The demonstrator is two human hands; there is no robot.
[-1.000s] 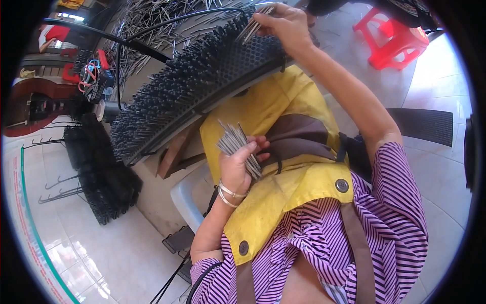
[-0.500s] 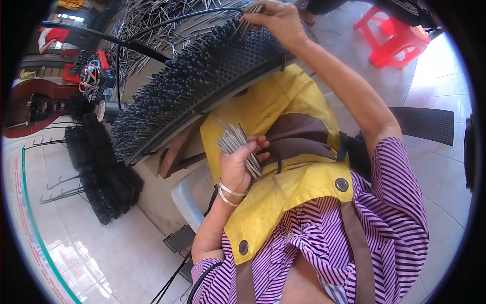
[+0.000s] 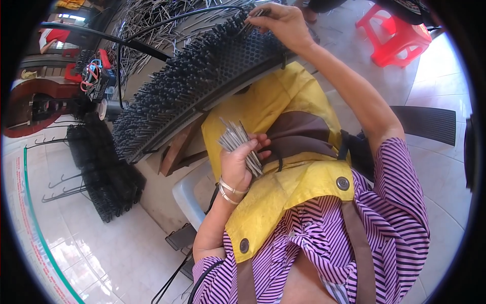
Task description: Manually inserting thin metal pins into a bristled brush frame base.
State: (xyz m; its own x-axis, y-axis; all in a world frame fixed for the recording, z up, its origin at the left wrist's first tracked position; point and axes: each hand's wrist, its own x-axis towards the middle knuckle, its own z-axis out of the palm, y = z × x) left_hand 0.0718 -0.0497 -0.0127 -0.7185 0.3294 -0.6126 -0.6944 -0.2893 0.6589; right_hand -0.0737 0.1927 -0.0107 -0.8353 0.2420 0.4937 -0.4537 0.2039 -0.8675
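My left hand (image 3: 237, 166) is closed round a bundle of thin grey sticks (image 3: 234, 137), held in front of my yellow apron (image 3: 298, 175). The sticks fan out above the thumb, and their lower ends show below the fingers. At the far right end of a dark perforated rack (image 3: 249, 65), my right hand (image 3: 286, 24) pinches a few thin sticks (image 3: 259, 13) between thumb and fingers. Many dark sticks (image 3: 172, 93) stand upright in the rack's holes, packed densely at its left. Bare holes show along the near right side. The tips under my right fingers are hard to make out.
Loose sticks (image 3: 152, 30) lie heaped behind the rack, with a black bar (image 3: 106, 36) crossing over. Black racks with hooks (image 3: 104, 167) are on the floor at left. A red plastic stool (image 3: 397, 40) stands far right. A pale chair (image 3: 195, 190) shows beside my left arm.
My right hand has shifted very slightly right and down at the rack's far end, still pinching sticks. My left hand keeps its bundle in nearly the same place.
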